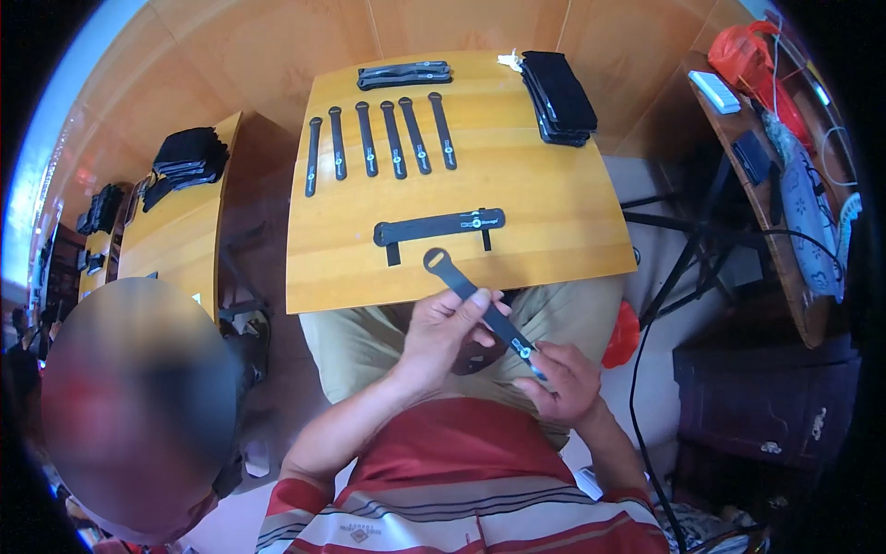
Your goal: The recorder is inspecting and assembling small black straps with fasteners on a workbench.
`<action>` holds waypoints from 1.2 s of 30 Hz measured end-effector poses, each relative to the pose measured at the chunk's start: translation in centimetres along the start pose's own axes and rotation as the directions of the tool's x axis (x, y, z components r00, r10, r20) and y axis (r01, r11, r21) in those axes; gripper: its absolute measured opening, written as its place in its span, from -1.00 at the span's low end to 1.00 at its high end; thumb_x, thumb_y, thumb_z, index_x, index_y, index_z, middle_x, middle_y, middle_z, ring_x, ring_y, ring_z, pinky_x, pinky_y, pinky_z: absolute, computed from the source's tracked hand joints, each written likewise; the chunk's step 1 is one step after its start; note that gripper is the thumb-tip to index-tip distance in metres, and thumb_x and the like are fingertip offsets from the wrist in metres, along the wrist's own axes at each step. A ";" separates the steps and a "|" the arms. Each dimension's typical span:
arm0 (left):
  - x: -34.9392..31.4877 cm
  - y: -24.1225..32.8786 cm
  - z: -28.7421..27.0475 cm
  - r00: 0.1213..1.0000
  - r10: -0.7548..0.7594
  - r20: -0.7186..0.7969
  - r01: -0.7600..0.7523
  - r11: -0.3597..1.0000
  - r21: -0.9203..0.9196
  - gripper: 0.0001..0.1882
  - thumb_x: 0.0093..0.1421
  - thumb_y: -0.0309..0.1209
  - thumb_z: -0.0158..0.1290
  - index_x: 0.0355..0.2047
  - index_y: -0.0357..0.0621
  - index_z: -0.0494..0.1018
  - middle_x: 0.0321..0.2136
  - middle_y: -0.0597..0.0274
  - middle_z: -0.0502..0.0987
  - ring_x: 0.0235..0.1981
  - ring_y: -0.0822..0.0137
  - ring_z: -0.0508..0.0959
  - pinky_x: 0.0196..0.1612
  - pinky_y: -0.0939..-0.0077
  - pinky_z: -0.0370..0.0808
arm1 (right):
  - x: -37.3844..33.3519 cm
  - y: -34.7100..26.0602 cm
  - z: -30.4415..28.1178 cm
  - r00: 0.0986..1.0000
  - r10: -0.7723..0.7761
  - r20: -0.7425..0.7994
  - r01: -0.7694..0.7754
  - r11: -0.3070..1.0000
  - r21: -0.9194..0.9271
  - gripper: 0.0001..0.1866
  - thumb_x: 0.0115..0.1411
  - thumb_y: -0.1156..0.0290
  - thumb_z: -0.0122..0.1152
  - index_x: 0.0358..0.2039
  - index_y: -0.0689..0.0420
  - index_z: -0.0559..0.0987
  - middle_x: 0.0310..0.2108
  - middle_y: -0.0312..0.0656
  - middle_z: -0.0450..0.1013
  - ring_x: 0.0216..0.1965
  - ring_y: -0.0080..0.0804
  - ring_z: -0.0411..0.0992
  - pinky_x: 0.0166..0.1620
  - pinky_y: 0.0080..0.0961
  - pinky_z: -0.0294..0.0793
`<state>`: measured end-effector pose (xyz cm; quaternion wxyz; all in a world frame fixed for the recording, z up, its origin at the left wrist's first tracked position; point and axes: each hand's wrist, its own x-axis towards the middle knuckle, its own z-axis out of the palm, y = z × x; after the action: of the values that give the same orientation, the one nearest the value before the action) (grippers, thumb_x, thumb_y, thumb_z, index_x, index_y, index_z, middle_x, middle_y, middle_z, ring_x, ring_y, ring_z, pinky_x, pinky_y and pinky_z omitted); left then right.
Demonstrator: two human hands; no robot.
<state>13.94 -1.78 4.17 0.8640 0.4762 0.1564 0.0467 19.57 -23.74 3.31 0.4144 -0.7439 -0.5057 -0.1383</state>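
I hold a long black strap (pixel 461 282) with a round hole at its far end, slanted over the near edge of the wooden table (pixel 572 231). My left hand (pixel 443 334) grips its middle and my right hand (pixel 558 380) pinches its near end by a small silver snap. Just beyond, a wider black strap piece (pixel 439 226) with two short tabs lies flat on the table. Farther back, several narrow black straps (pixel 380 138) lie side by side in a row.
A bundle of black straps (pixel 404 74) and a stack of black fabric (pixel 558 97) sit at the table's far edge. Another table (pixel 171 231) at left carries more black stacks (pixel 189 157). A person sits at lower left. Cables, a red bag (pixel 748 55) and a cluttered bench stand at right.
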 end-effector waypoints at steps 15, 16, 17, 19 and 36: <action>1.9 3.5 -9.5 0.903 0.291 -0.314 -0.145 0.898 0.416 -0.85 0.30 -0.43 0.28 -0.24 -0.29 0.66 -0.51 0.30 0.62 -0.52 0.53 0.57 -0.41 0.62 0.56 | 4.5 8.4 6.3 0.760 0.648 0.042 -0.571 0.636 0.519 -0.80 0.21 0.51 0.40 -0.18 0.30 0.67 -0.41 -0.19 0.61 -0.40 -0.56 0.54 -0.33 -0.57 0.51; 2.2 3.7 -9.8 0.918 0.252 -0.305 -0.115 0.907 0.404 -0.85 0.30 -0.43 0.28 -0.23 -0.30 0.66 -0.50 0.30 0.62 -0.51 0.53 0.57 -0.39 0.63 0.57 | 4.8 9.1 6.7 0.785 0.618 0.030 -0.536 0.654 0.534 -0.79 0.24 0.51 0.38 -0.14 0.31 0.68 -0.43 -0.23 0.60 -0.40 -0.60 0.52 -0.33 -0.61 0.49; 2.3 4.0 -10.0 0.929 0.218 -0.299 -0.087 0.914 0.396 -0.84 0.31 -0.43 0.27 -0.22 -0.30 0.66 -0.50 0.29 0.62 -0.50 0.53 0.57 -0.37 0.63 0.57 | 5.1 9.6 6.8 0.786 0.617 0.037 -0.535 0.650 0.539 -0.79 0.24 0.51 0.38 -0.14 0.31 0.68 -0.43 -0.23 0.60 -0.40 -0.60 0.52 -0.33 -0.61 0.49; 2.7 4.5 -10.7 0.938 0.201 -0.282 -0.081 0.918 0.389 -0.84 0.31 -0.44 0.27 -0.20 -0.31 0.66 -0.49 0.29 0.63 -0.50 0.54 0.57 -0.35 0.63 0.57 | 5.6 10.8 7.1 0.789 0.606 0.097 -0.554 0.635 0.539 -0.79 0.26 0.50 0.34 -0.11 0.32 0.68 -0.42 -0.21 0.60 -0.40 -0.60 0.52 -0.30 -0.60 0.50; 7.0 6.4 -14.5 0.956 0.048 -0.291 0.091 0.889 0.448 -0.84 0.36 -0.51 0.18 -0.12 -0.36 0.62 -0.36 0.31 0.64 -0.39 0.61 0.56 -0.31 0.72 0.57 | 11.2 13.2 8.2 0.778 0.597 0.192 -0.615 0.664 0.425 -0.78 0.32 0.51 0.27 -0.06 0.33 0.66 -0.24 -0.18 0.60 -0.38 -0.60 0.54 -0.31 -0.57 0.67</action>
<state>16.41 15.02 0.77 0.6952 0.6518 0.2951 0.0692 34.34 -12.29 -1.11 0.5931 -0.7497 -0.2546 0.1463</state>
